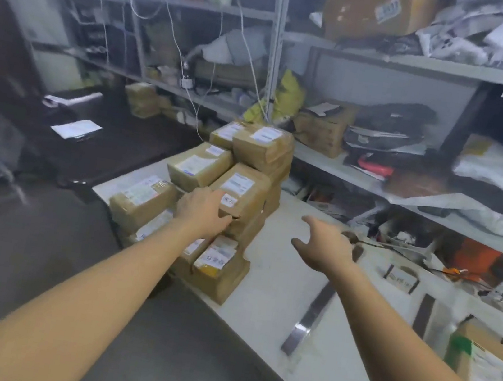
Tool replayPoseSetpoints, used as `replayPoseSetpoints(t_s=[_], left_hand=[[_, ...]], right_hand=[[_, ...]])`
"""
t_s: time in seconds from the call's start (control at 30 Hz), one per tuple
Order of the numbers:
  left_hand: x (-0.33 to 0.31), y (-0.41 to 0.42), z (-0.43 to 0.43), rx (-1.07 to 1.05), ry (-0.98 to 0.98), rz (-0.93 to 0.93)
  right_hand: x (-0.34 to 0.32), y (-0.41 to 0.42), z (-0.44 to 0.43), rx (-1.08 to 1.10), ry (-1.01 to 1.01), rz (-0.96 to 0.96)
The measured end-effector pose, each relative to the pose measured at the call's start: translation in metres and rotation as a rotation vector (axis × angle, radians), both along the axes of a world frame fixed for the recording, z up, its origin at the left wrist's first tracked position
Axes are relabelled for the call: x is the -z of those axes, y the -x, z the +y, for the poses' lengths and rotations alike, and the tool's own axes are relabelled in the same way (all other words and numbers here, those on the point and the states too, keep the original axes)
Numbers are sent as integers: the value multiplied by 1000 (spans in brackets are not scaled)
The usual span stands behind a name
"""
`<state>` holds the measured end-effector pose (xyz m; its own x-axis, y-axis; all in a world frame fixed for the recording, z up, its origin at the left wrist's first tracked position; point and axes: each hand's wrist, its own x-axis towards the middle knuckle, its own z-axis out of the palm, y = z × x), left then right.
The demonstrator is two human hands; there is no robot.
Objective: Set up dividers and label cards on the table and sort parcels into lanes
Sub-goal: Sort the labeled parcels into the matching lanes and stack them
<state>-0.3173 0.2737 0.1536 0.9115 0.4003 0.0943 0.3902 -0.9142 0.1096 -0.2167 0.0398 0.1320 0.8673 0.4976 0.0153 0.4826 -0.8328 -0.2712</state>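
**Two hands at the parcel stack**

Many brown parcels (228, 183) sit stacked at the left end of the white table (276, 279), each with a white label on top. Our left hand (204, 212) rests on the near edge of one parcel in the middle of the stack (242, 189), its fingers (223, 220) curled over that edge but not closed around it. Our right hand (323, 248) hovers over bare table just right of the stack, fingers (299, 246) spread and holding nothing. Further right, two dark divider strips (309, 319) lie flat on the table, well apart from the stack, with a small label card (402, 278) beyond them. One larger box with green tape (485, 365) sits at the table's right edge. Behind the table, metal shelves (360, 177) hold loose bags and cartons.
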Motion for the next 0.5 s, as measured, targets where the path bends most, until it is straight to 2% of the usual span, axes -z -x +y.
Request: replayPoseSetpoints(t_s=[0.3, 0.5], left_hand=[[-1, -28, 135, -102, 67, -23], [6, -65, 202, -168, 247, -87]], right_hand=[[0, -39, 142, -48, -103, 61], [11, -83, 229, -111, -335, 179]])
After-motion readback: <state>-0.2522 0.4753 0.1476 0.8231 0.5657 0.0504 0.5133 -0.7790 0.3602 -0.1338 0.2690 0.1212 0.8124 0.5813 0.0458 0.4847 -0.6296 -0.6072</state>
